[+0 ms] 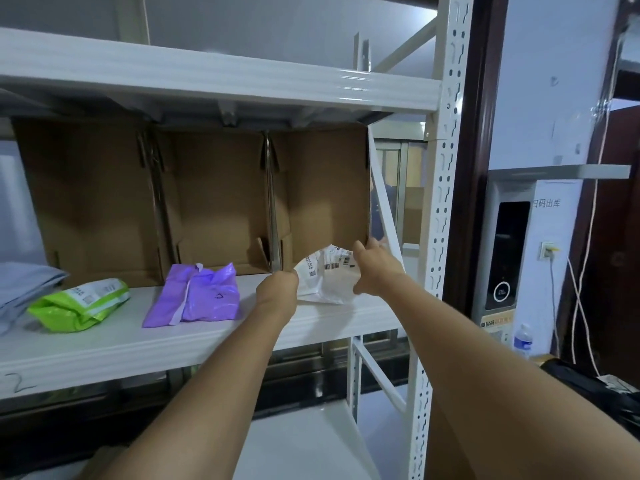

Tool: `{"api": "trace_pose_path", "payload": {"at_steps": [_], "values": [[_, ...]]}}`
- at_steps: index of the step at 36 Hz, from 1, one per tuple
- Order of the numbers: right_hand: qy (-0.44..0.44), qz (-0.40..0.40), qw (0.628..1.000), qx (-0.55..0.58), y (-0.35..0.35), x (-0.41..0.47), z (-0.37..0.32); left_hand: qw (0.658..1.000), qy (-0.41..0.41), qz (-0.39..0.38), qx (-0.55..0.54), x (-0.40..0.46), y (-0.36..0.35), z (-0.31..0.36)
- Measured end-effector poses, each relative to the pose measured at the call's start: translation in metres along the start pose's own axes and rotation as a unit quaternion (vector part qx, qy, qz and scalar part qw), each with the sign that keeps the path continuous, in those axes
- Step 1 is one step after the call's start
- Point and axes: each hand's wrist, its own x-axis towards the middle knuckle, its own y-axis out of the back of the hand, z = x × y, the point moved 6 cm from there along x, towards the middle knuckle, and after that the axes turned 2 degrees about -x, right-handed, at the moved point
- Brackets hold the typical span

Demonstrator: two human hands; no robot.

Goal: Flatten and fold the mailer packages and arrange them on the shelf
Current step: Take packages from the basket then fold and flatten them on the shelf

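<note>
Mailers first: the white mailer (325, 277) with barcode labels on its top sits at the right end of the white metal shelf (207, 337), a bit right of the frame's centre, and both hands are on it. Left hand (278, 287) has its fingers curled around the package's left edge, gripping it. Right hand (375, 268) lies over the right side with its thumb hooked under the lower right corner and fingers reaching past the far edge, so it's holding that side too; the fingertips are kinda hidden behind the package, so I can't tell exactly how they sit. To the left on the same shelf, well apart from the white one, there's a purple mailer (195, 296) folded into a lumpy rectangle with a pale strip down its middle. Further left is a bright green mailer (78, 303) with white labels, folded, lying flat. At the far left edge of the frame a grey mailer (20, 289) is partly cut off. Behind all of them stand open cardboard boxes (207, 199) turned on their sides, filling the back of the shelf. Over at the right side of the frame there's a white scanner unit (509, 251) with a dark screen, and a water bottle (522, 341) below it.
</note>
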Motion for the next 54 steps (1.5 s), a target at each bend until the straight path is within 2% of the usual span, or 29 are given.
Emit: {"api": "trace_pose_path", "payload": {"at_steps": [7,14,22,30,35,39,41,43,46,49,51,54], "values": [[0.052,0.079,0.993,-0.068,0.009,-0.009,-0.013,0.999,0.025,0.009,0.037,0.0,0.004,-0.01],[0.067,0.102,0.987,-0.102,0.011,-0.008,-0.019,0.999,0.031,0.009,0.037,-0.002,0.008,-0.014],[0.041,0.114,0.986,-0.118,0.015,-0.01,-0.01,0.996,0.038,0.032,0.074,-0.009,0.016,-0.022],[0.022,0.096,0.99,-0.1,0.014,-0.017,0.002,0.995,0.061,0.022,0.081,-0.007,0.028,-0.029],[0.025,0.043,0.997,-0.059,0.012,-0.022,0.003,0.993,0.07,0.032,0.088,-0.006,0.036,-0.027],[0.024,-0.009,1.0,0.015,0.006,-0.023,-0.005,0.987,0.137,0.071,-0.039,-0.003,0.037,-0.033],[0.025,-0.028,0.997,0.071,0.002,-0.024,-0.012,0.966,0.199,0.092,-0.136,-0.003,0.036,-0.04],[0.032,-0.041,0.993,0.107,-0.004,-0.024,-0.022,0.938,0.246,0.071,-0.232,-0.005,0.033,-0.042],[0.04,-0.045,0.987,0.148,-0.011,-0.023,-0.04,0.901,0.234,-0.059,-0.361,-0.005,0.019,-0.025],[0.049,-0.045,0.983,0.173,-0.016,-0.021,-0.06,0.794,0.244,-0.188,-0.524,-0.018,0.007,-0.001],[0.056,-0.048,0.98,0.186,-0.017,-0.021,-0.073,0.749,0.245,-0.204,-0.581,-0.02,0.004,0.007],[0.061,-0.055,0.98,0.182,-0.02,-0.019,-0.084,0.737,0.253,-0.195,-0.596,-0.018,-0.002,0.004]]}}
